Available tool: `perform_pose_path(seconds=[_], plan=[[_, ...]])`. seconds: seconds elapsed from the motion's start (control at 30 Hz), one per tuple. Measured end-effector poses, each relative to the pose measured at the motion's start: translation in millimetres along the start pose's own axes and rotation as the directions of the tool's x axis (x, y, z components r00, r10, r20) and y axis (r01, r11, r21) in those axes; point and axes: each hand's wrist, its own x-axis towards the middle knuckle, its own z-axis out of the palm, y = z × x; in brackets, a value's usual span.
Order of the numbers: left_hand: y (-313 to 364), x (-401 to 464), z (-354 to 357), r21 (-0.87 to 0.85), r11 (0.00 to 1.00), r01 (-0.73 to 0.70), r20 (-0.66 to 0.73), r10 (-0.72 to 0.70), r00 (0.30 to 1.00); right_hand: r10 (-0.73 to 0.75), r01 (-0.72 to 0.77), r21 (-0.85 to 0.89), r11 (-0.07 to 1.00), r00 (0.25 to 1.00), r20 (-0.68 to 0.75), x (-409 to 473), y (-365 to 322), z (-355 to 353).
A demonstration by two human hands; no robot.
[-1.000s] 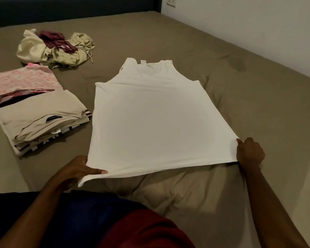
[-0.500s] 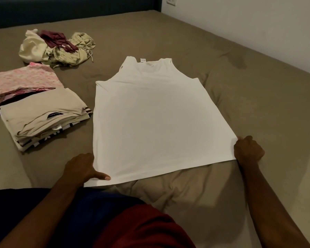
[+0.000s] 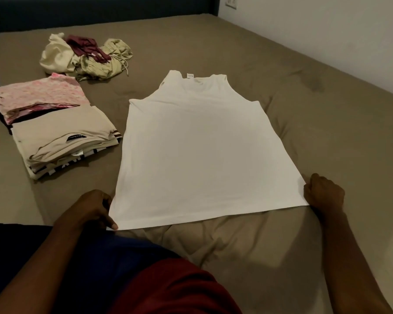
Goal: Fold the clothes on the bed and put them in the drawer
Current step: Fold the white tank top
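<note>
A white sleeveless vest [image 3: 202, 150] is lying flat on the brown bed [image 3: 327, 114], neckline pointing away from the person and hem nearest the body. The left hand [image 3: 93, 207] is gripping the near-left hem corner: the fingers are curling downward around the edge, and one fingertip [image 3: 114, 226] is pressing on the very corner of the cloth. The right hand [image 3: 323, 196] is holding the near-right hem corner in a closed fist, knuckles uppermost, with the fabric edge running into the curl of the fingers; how the thumb is lying cannot be told. Both hands are resting low against the bedsheet, and the hem is stretching taut between them.

To the left of the vest, a stack of folded clothes [image 3: 64, 143] is sitting on the bed, beige garments uppermost with a striped piece showing underneath. Just beyond it, a folded pink patterned garment [image 3: 39, 96] is lying on another small pile. Farther away, near the headboard end, a loose heap of unfolded clothes [image 3: 86, 56] in cream, maroon and pale green is waiting, well apart from the vest. A white wall [image 3: 327, 30] is bordering the bed on the right. No drawer is showing in this view.
</note>
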Motion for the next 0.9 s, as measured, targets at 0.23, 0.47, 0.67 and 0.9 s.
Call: perform_pose_path(seconds=[0.23, 0.47, 0.67, 0.9], plan=[[20.0, -4.1, 3.5, 0.059, 0.994, 0.097, -0.475, -0.058, 0.878, -0.099, 0.11, 0.105, 0.988, 0.99, -0.1, 49.3, -28.8, -0.1], [81.9, 88.1, -31.0, 0.12, 0.942, -0.314, -0.781, 0.285, 0.556, -0.073, 0.102, 0.211, 0.972, 0.987, -0.142, 178.2, -117.5, 28.5], [147.2, 191.3, -78.8, 0.305, 0.906, -0.294, -0.803, 0.411, 0.432, -0.124, 0.147, 0.22, 0.964, 0.986, -0.113, 291.9, -213.3, 46.5], [178.0, 318.0, -118.8, 0.567, 0.795, -0.217, -0.562, 0.566, 0.603, -0.375, 0.324, 0.388, 0.863, 0.925, 0.062, 361.8, -301.7, 90.6]])
